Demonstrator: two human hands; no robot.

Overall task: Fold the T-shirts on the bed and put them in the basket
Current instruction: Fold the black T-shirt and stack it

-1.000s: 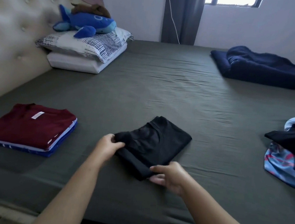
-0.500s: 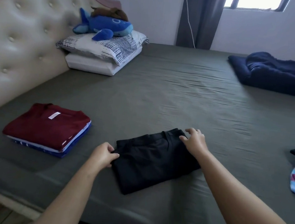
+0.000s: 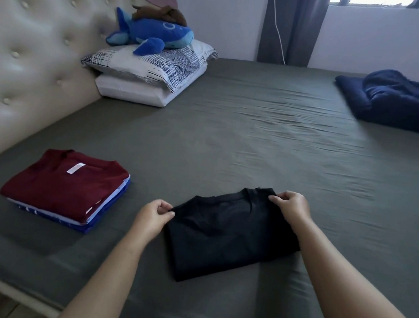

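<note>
With both hands pinching the folded black tee (image 3: pixel 229 234) — left hand (image 3: pixel 151 217) near-left corner, right hand (image 3: pixel 291 208) far collar — fold's done; next, lift onto the stack (image 3: pixel 66 189).

- Two bare forearms in view, rising from the bottom edge, uncovered from near the elbow down to the wrist.
- No sleeve reaching the visible part of either arm.
- Left hand (image 3: pixel 153 216) bare: no glove, ring, watch or band showing.
- Right hand (image 3: pixel 291 207) likewise bare, wrist unadorned.
- Short fingernails, unpainted as far as visible.
</note>
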